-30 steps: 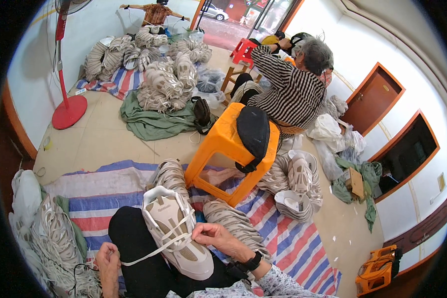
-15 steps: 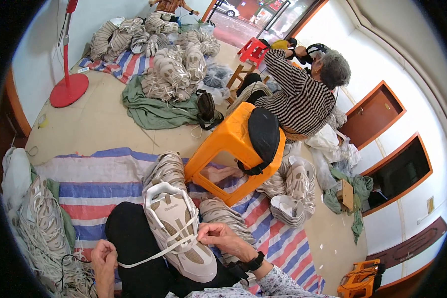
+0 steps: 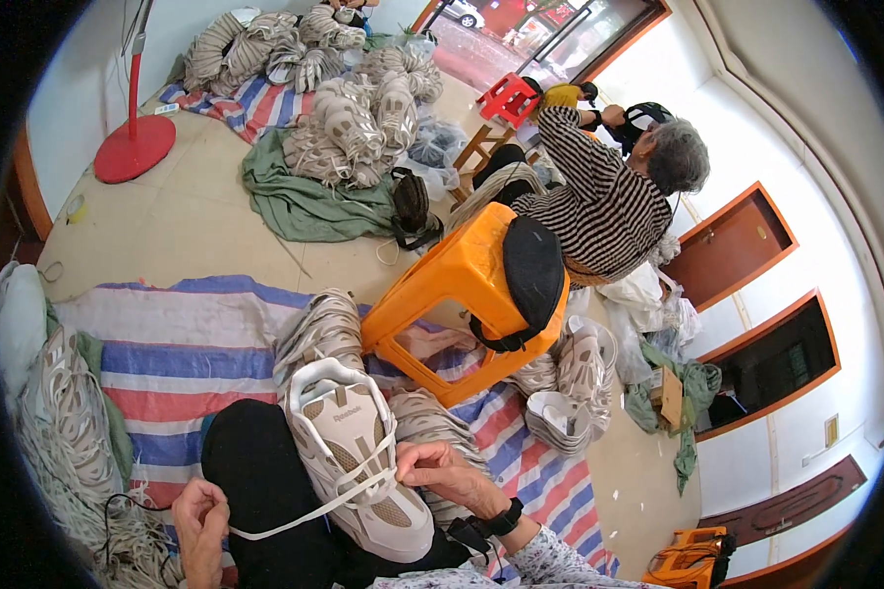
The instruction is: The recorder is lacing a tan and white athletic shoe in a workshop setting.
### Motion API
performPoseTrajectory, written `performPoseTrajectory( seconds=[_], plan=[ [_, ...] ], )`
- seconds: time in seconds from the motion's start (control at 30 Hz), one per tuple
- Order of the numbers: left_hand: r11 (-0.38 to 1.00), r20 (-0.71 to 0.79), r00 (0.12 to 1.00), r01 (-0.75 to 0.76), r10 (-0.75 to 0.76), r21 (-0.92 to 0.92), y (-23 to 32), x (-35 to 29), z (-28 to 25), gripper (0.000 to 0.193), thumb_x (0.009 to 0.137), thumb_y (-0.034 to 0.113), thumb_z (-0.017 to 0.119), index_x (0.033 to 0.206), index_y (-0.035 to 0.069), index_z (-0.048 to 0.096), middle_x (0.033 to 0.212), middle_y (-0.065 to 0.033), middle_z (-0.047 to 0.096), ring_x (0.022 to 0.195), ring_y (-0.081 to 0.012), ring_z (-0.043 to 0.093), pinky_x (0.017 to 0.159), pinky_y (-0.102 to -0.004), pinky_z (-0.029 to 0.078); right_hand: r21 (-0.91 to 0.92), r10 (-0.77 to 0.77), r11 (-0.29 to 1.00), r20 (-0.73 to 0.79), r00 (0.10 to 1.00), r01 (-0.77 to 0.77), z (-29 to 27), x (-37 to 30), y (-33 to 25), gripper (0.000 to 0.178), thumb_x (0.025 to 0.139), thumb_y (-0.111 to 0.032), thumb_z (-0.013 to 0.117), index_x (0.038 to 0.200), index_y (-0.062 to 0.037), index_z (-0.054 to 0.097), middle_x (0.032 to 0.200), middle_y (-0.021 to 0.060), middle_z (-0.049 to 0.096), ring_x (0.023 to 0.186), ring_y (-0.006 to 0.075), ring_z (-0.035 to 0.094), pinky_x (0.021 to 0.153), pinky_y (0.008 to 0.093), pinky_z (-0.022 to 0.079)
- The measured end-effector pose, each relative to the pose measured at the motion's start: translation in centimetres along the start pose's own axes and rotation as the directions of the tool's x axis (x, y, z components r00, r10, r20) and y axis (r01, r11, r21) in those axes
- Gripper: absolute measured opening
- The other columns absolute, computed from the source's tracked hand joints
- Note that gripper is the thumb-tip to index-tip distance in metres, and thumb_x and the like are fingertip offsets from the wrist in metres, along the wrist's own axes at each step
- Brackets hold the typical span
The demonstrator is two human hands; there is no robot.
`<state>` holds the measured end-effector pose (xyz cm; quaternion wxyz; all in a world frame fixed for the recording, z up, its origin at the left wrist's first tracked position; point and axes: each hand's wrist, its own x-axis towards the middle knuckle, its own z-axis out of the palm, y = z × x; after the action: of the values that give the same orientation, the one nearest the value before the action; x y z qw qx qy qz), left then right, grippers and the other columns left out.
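A beige and white sneaker [image 3: 344,417] rests on my black-clad lap, its toe pointing toward me. A pale flat shoelace [image 3: 300,520] crosses the upper and stretches left from it. At the lace's left end, my left hand [image 3: 201,525] is closed in a pinch on it. My right hand [image 3: 450,476], with a black band at the wrist, pinches the lace at the right side of the shoe. The fingertips there touch the eyelet edge. The lower eyelets are partly hidden under crossing lace.
Stacked sneaker uppers [image 3: 432,432] lie beside my lap on a striped tarp [image 3: 196,363]. An orange stool [image 3: 442,285] carrying a black pouch [image 3: 532,273] stands ahead. Beyond it sits a person in a striped top [image 3: 599,196]. Loose laces [image 3: 88,491] heap at the left.
The view has shifted slightly. Both hands keep their pinch on the lace, and the shoe stays on my lap with little visible change.
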<state>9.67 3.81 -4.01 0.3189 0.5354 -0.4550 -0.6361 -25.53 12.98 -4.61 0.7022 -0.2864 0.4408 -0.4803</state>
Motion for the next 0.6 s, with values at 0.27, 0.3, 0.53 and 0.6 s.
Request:
performPoseTrajectory(
  seconds=[0.27,0.3,0.53,0.6],
  plan=[
    [1.000,0.019,1.000,-0.024,0.024,-0.008,-0.6,0.0,-0.4,0.008,0.080,0.011,0.056,0.080,0.003,0.052,0.061,0.0028,0.045,0.050,-0.0042,0.039,0.046,-0.0213,0.028,0.005,-0.036,0.999,-0.010,0.999,0.036,0.2,-0.5,0.9,0.007,0.088,-0.007,0.070,0.093,-0.0024,0.072,0.091,-0.0002,0.061,0.088,0.0093,0.057,0.081,0.0234,0.043],
    [1.000,0.010,1.000,-0.026,0.026,-0.009,-0.7,-0.1,-0.3,0.008,0.080,0.011,0.056,0.081,0.003,0.052,0.061,0.0029,0.045,0.050,-0.0040,0.039,0.046,-0.0213,0.028,0.003,-0.032,0.999,-0.006,0.999,0.032,0.0,-0.5,0.9,0.007,0.088,-0.007,0.070,0.093,-0.0024,0.072,0.091,-0.0002,0.061,0.088,0.0093,0.057,0.081,0.0234,0.043],
    [0.990,0.064,0.995,-0.080,0.073,0.118,0.3,-1.6,-0.9,0.005,0.084,0.007,0.055,0.080,0.004,0.053,0.065,0.0037,0.044,0.057,-0.0031,0.041,0.051,-0.0211,0.030,-0.108,-0.025,0.994,-0.015,1.000,0.024,0.5,-0.8,0.0,0.006,0.088,-0.008,0.069,0.091,-0.0029,0.071,0.091,-0.0010,0.060,0.088,0.0085,0.056,0.081,0.0231,0.043],
    [0.959,0.084,0.984,-0.172,0.156,0.224,-0.2,-0.9,-1.2,0.007,0.089,0.005,0.055,0.082,0.004,0.055,0.066,0.0036,0.044,0.059,-0.0026,0.039,0.051,-0.0220,0.030,-0.251,-0.039,0.968,-0.061,0.997,0.023,0.9,-1.0,-0.8,0.005,0.089,-0.008,0.068,0.090,-0.0032,0.070,0.091,-0.0021,0.061,0.086,0.0075,0.055,0.080,0.0230,0.043]
  ],
)
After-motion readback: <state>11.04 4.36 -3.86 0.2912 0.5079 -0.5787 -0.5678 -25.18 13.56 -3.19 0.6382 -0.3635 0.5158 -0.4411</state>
